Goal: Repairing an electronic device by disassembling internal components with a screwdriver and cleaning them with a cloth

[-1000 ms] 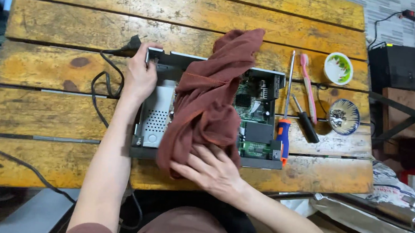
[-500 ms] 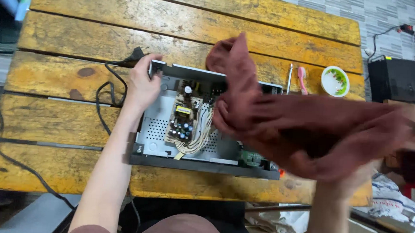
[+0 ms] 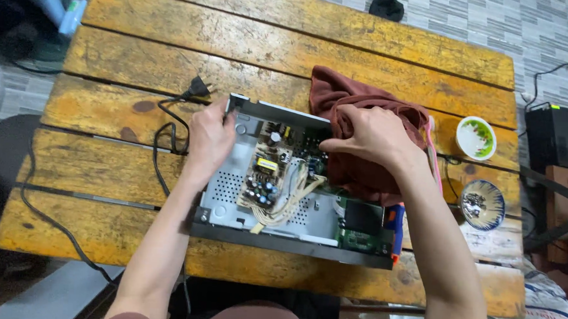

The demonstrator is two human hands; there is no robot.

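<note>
We note first the hazards present while the maroon cloth (image 3: 361, 137) is bunched over the right part of the open metal chassis (image 3: 231, 202). The fabric lies against upright components on the boards, so we judge that a fold could snag on a capacitor or connector and bend it if the cloth is dragged rather than lifted. The cream wire bundle (image 3: 292, 201) runs loose across the chassis floor just beside the cloth; a caught loop could pull a lead from its socket. The small power board (image 3: 264, 174) sits exposed in the middle, and the black mains cord (image 3: 170, 132) with its plug (image 3: 198, 87) lies unplugged on the wooden table (image 3: 105, 164), which we regard as the safe condition. The blue-and-orange tool handle (image 3: 394, 225) rests at the chassis's right edge, partly under the forearm, and could be knocked off the table. Regarding pose, we extend the left hand (image 3: 209, 137) forward with the forearm straight, fingers and thumb gripping the rear left corner of the chassis wall to steady it. We bring the right hand (image 3: 371, 138) in from the right, wrist bent inward, fingers curled and clenched into the cloth, pressing it down onto the rear right section of the chassis.
</note>
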